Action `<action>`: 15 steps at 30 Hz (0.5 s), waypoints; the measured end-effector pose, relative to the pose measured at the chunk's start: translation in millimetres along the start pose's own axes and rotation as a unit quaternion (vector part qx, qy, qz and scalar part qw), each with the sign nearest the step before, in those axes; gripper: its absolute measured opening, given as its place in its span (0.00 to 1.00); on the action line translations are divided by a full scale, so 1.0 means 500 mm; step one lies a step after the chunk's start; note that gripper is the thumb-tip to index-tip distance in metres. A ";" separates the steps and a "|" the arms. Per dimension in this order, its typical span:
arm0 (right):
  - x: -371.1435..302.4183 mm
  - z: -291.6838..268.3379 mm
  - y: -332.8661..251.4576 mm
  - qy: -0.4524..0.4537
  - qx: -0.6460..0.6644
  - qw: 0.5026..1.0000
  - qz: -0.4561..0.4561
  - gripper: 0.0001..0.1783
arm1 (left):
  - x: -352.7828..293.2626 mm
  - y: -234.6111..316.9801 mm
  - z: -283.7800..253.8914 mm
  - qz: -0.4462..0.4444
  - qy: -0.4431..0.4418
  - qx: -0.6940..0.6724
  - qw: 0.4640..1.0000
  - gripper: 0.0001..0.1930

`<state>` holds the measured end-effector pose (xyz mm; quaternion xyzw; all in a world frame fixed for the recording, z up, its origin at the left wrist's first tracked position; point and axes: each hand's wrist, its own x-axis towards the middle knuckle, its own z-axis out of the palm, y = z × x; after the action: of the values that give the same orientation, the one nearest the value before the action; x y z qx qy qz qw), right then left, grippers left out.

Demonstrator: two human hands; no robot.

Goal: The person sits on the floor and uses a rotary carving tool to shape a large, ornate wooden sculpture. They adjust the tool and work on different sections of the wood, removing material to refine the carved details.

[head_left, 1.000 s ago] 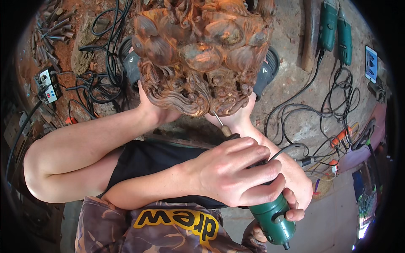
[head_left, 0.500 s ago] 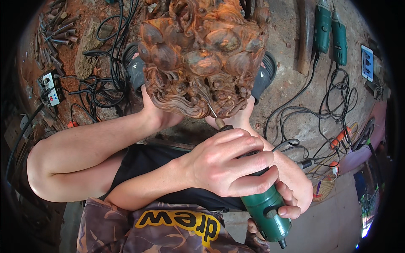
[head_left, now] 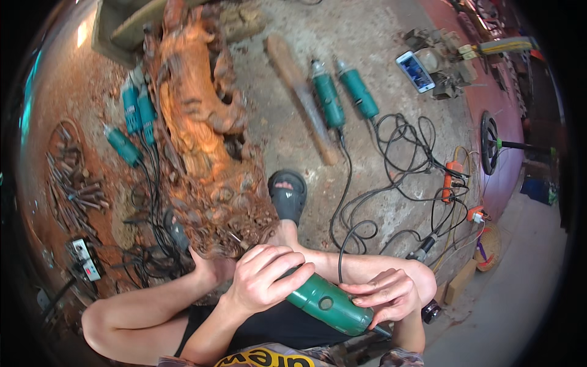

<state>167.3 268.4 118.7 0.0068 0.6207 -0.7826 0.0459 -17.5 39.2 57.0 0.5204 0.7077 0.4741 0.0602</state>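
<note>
A large reddish-brown wood carving (head_left: 202, 140) with deep swirling relief lies between my legs, stretching away from me. My left hand (head_left: 269, 278) is wrapped around the front of a green electric die grinder (head_left: 330, 306). The grinder's thin bit reaches the near end of the carving; whether it touches the wood is unclear. My right hand (head_left: 388, 296) holds the grinder's rear end, fingers on its far side and thumb near the cord end. Part of the grinder's front is hidden behind my left hand.
Two green grinders (head_left: 328, 98) lie beyond on the right, with looped black cords and a phone (head_left: 416, 71). A wooden club (head_left: 299, 95) lies nearby. At left are several more grinders (head_left: 124, 147), a heap of bits (head_left: 79, 189) and a control box (head_left: 84, 260). My sandalled foot (head_left: 287, 196) is beside the carving.
The view has swung to the right and farther out, showing more of the carving and floor. My right hand has shifted from beneath the grinder to its rear end; my left hand keeps its grip.
</note>
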 end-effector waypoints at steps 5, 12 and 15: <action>-0.013 -0.054 -0.031 -0.030 -0.071 0.997 -0.017 0.25 | 0.077 0.025 0.003 0.029 -0.032 0.004 0.999 0.16; -0.001 -0.082 -0.051 0.025 -0.302 0.930 0.206 0.50 | 0.230 0.045 0.078 0.226 -0.151 0.172 0.947 0.19; 0.024 -0.091 0.020 0.171 -0.296 0.921 0.186 0.42 | 0.268 0.064 0.118 0.224 -0.203 0.177 0.936 0.22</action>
<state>154.2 309.6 97.6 0.2416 0.8101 -0.5276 0.0839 -22.2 181.9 103.2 0.7529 0.6180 0.2262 0.0016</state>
